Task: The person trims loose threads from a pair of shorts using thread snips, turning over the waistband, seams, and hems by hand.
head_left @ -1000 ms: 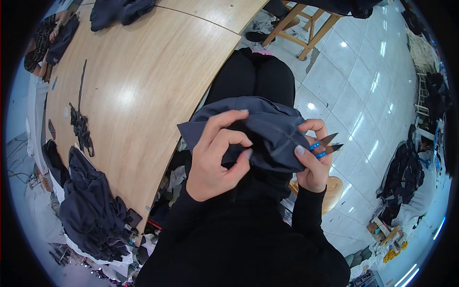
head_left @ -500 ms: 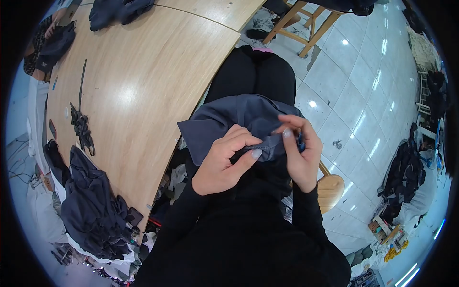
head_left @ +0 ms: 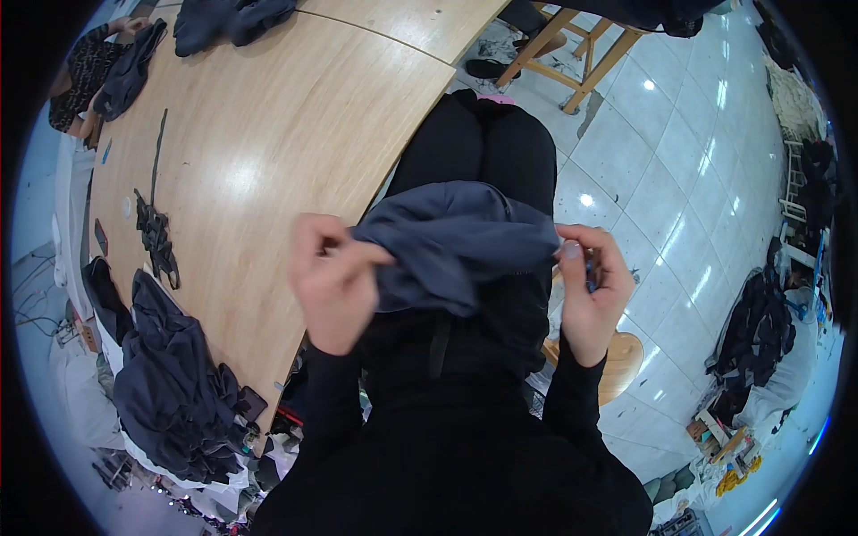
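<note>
A dark blue-grey cloth garment [head_left: 460,237] is stretched between my hands above my lap, its middle folded and slightly blurred. My left hand [head_left: 338,284] is closed on the garment's left end, and motion smears its fingers. At the opposite end, my right hand [head_left: 594,290] pinches the cloth edge between thumb and forefinger. Something small and blue shows inside the curled fingers of that hand, too hidden to name. Below the cloth, a narrow dark strip [head_left: 438,350] hangs against my black clothing.
The wooden table [head_left: 268,161] runs along my left. On it lie a heap of dark garments [head_left: 170,384], a tangle of dark strips [head_left: 156,241] and a phone [head_left: 252,404]. Across it, another person [head_left: 85,76] handles dark cloth. A wooden stool [head_left: 572,67] stands ahead.
My hands have moved apart, the left one leftward and the right one slightly right. The garment, bunched between them before, is now pulled out sideways.
</note>
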Demonstrator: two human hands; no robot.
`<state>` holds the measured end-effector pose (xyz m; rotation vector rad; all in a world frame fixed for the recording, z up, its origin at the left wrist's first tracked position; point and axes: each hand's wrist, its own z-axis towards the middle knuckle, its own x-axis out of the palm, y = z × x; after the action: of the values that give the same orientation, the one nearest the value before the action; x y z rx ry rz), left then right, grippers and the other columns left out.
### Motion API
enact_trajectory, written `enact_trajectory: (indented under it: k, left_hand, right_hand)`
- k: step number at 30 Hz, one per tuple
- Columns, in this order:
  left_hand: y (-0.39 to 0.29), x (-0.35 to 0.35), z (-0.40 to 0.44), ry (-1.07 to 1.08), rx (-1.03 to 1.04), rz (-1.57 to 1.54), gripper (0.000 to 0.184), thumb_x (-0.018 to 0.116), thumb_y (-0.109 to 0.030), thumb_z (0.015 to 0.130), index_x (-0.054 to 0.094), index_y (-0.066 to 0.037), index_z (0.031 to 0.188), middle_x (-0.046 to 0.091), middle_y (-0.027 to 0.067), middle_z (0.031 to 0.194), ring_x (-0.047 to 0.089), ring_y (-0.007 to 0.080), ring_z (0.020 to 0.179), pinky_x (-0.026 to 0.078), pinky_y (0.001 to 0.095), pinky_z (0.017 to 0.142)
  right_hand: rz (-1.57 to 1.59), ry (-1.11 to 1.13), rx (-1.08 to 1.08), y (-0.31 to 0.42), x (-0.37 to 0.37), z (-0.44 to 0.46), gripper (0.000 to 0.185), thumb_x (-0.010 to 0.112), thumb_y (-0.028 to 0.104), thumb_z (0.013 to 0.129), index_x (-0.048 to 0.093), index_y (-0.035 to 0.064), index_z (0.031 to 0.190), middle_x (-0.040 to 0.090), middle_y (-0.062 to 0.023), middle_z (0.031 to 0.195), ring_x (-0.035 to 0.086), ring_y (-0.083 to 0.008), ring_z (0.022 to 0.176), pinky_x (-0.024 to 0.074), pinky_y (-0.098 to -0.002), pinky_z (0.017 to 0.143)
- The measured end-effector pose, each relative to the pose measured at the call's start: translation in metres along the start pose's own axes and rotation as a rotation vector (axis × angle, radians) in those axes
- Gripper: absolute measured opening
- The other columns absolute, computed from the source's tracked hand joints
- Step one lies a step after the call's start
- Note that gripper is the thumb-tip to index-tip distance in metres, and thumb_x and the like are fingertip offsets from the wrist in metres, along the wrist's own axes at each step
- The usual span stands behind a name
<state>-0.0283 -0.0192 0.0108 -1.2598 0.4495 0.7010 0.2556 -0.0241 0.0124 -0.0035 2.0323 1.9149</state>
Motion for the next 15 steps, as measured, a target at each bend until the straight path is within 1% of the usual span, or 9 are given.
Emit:
enact_trajectory:
  k: [4, 5, 7, 8, 9, 10, 13, 14, 15]
  left_hand:
    - [0.025, -0.020, 0.000, -0.077, -0.063, 0.037, 0.034, 0.067, 0.015, 0.071, 0.076, -0.008, 0.095, 0.057, 0.0139, 0.116, 0.064, 0.0309, 0.107, 0.053, 0.0389, 0.092]
    - [0.019, -0.018, -0.001, 0.044, -0.034, -0.022, 0.040, 0.072, 0.008, 0.072, 0.074, -0.009, 0.109, 0.056, 0.0176, 0.129, 0.060, 0.0361, 0.120, 0.049, 0.0439, 0.102]
    - [-0.006, -0.002, -0.004, 0.250, 0.010, -0.129, 0.064, 0.083, -0.006, 0.074, 0.068, -0.011, 0.137, 0.053, 0.0250, 0.156, 0.051, 0.0465, 0.145, 0.041, 0.0537, 0.121]
    - [-0.009, 0.009, -0.006, 0.402, 0.067, -0.046, 0.086, 0.091, -0.020, 0.075, 0.058, -0.013, 0.154, 0.043, 0.0269, 0.168, 0.041, 0.0490, 0.155, 0.033, 0.0570, 0.126]
    - [-0.007, 0.027, -0.011, 0.488, 0.150, 0.080, 0.106, 0.099, -0.028, 0.069, 0.050, -0.013, 0.162, 0.039, 0.0268, 0.170, 0.038, 0.0509, 0.156, 0.033, 0.0594, 0.127]
    - [-0.005, 0.046, -0.017, 0.529, 0.163, 0.174, 0.109, 0.099, -0.027, 0.068, 0.048, -0.019, 0.165, 0.038, 0.0266, 0.171, 0.036, 0.0525, 0.157, 0.032, 0.0618, 0.127]
    - [0.019, 0.092, -0.036, 0.231, 0.200, 0.233, 0.048, 0.079, -0.010, 0.077, 0.072, -0.019, 0.124, 0.050, 0.0223, 0.165, 0.046, 0.0503, 0.151, 0.043, 0.0608, 0.120]
    - [0.025, 0.092, -0.039, 0.172, 0.228, 0.192, 0.045, 0.079, -0.010, 0.076, 0.071, -0.017, 0.120, 0.054, 0.0213, 0.160, 0.049, 0.0495, 0.148, 0.046, 0.0604, 0.118]
    - [0.031, 0.096, -0.043, 0.084, 0.236, 0.184, 0.043, 0.080, -0.010, 0.075, 0.070, -0.015, 0.117, 0.061, 0.0185, 0.149, 0.054, 0.0449, 0.144, 0.050, 0.0552, 0.116]
  right_hand:
    - [-0.162, 0.018, 0.160, -0.024, -0.009, 0.015, 0.013, 0.069, 0.004, 0.105, 0.076, 0.0007, 0.115, 0.074, -0.0013, 0.099, 0.057, -0.0052, 0.080, 0.0445, -0.0228, 0.071]
    - [-0.141, 0.053, 0.181, -0.030, -0.007, 0.018, 0.015, 0.070, 0.004, 0.105, 0.076, 0.0007, 0.118, 0.078, -0.0034, 0.104, 0.063, -0.0068, 0.085, 0.0485, -0.0235, 0.074]
    - [-0.120, 0.105, 0.158, -0.030, 0.000, 0.018, 0.016, 0.069, 0.003, 0.105, 0.076, 0.0001, 0.119, 0.079, -0.0050, 0.106, 0.068, -0.0089, 0.091, 0.0517, -0.0249, 0.078]
    - [-0.103, 0.145, 0.130, -0.027, 0.005, 0.021, 0.016, 0.069, 0.003, 0.105, 0.075, -0.0003, 0.120, 0.079, -0.0058, 0.107, 0.070, -0.0100, 0.094, 0.0533, -0.0255, 0.080]
    - [-0.136, 0.198, 0.112, -0.024, 0.004, 0.023, 0.018, 0.067, 0.002, 0.106, 0.075, -0.0018, 0.121, 0.080, -0.0089, 0.114, 0.074, -0.0146, 0.106, 0.0563, -0.0282, 0.090]
    - [-0.080, 0.196, 0.086, -0.028, 0.007, 0.023, 0.019, 0.065, 0.000, 0.106, 0.074, -0.0032, 0.122, 0.078, -0.0113, 0.119, 0.072, -0.0169, 0.112, 0.0560, -0.0297, 0.097]
    - [-0.021, 0.235, 0.059, -0.037, 0.016, 0.035, 0.021, 0.064, 0.005, 0.109, 0.072, -0.0055, 0.125, 0.075, -0.0135, 0.122, 0.070, -0.0215, 0.119, 0.0526, -0.0339, 0.106]
    - [-0.045, 0.243, 0.072, -0.032, 0.018, 0.035, 0.022, 0.064, 0.007, 0.109, 0.071, -0.0059, 0.126, 0.075, -0.0139, 0.122, 0.070, -0.0223, 0.120, 0.0519, -0.0355, 0.107]
    - [-0.031, 0.222, 0.041, -0.051, 0.018, 0.036, 0.023, 0.065, 0.011, 0.111, 0.071, -0.0029, 0.127, 0.075, -0.0107, 0.118, 0.068, -0.0141, 0.097, 0.0531, -0.0280, 0.087]
